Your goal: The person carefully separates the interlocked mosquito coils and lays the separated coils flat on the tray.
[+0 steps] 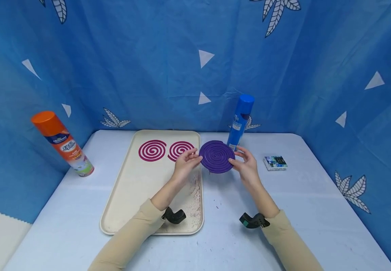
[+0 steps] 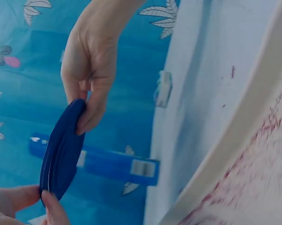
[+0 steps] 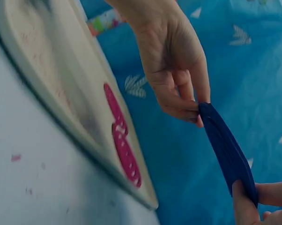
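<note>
A flat purple mosquito coil (image 1: 217,156), wound in a tight spiral, is held up off the table with its face toward the head camera. My left hand (image 1: 184,165) pinches its left rim between thumb and fingers. On the opposite rim, my right hand (image 1: 247,168) pinches it the same way. Both wrist views show the coil (image 2: 65,150) nearly edge-on, with a thin line along its edge between layers. Two magenta coils, a left one (image 1: 152,150) and a right one (image 1: 180,149), lie on a cream tray (image 1: 148,195); my left fingers partly cover the right one.
An orange spray can (image 1: 64,145) stands at the table's left edge. Behind the held coil stands a blue spray can (image 1: 240,122). A small patterned box (image 1: 275,163) sits to the right. Dark crumbs dot the tray's right side and the white table (image 1: 304,210). Blue curtains (image 1: 168,67) enclose the back and sides.
</note>
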Available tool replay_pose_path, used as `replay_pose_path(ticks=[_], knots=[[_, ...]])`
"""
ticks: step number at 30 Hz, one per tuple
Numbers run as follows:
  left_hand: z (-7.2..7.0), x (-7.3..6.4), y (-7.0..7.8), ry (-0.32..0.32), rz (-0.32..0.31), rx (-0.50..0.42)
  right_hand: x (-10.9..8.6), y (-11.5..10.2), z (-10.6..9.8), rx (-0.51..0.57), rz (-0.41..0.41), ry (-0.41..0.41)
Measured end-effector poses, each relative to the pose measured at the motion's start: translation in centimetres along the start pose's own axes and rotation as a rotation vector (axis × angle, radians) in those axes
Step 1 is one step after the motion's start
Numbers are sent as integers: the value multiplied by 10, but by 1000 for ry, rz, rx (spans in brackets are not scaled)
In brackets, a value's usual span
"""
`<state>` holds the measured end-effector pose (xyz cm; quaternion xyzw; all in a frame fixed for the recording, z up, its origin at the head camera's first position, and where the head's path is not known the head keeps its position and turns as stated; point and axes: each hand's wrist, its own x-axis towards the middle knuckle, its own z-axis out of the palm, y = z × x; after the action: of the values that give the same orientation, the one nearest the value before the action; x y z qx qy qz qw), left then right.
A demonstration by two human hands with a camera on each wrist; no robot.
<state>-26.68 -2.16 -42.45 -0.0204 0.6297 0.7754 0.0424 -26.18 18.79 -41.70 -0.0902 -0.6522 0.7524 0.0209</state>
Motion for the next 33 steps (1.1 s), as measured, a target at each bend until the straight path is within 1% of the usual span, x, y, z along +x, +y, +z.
replay_pose_path(ticks=[2,3,6,8,11,13,17,20,22,25,28,30,31,33], knots=[[-10,-7,11,-22,13,8,-9,-8,8,2,-5,-23],[-15,-10,17,-31,29,19,-13,-13,12,-3,0,-29],[-28,-19,30,-34,76,42,-24,-23,19,-17,9,-62],[-34,-23,39,-26,104,60,-29,-29,21,-20,23,-73],[-40,-26,45,-32,129,63,-35,-34,21,5,26,-90],[-41,-28,48,-39,150,63,-39,-37,21,32,25,-90],[-40,-32,49,-31,213,119,-43,-42,20,68,18,-103],[-39,-36,48,-21,293,211,-45,-44,19,51,20,-110],[-40,-37,46,-22,360,255,-45,-44,19,34,26,-107],[-40,-37,45,-26,458,287,-44,-45,19,20,44,-102],[-42,-36,45,-35,520,309,-43,-45,19,21,62,-96],[-43,-36,45,-52,525,320,-42,-45,20,18,53,-91],[-44,-36,46,-67,510,316,-42,-44,20,13,39,-90],[-46,-36,48,-112,447,282,-42,-43,20,-4,-10,-91]])
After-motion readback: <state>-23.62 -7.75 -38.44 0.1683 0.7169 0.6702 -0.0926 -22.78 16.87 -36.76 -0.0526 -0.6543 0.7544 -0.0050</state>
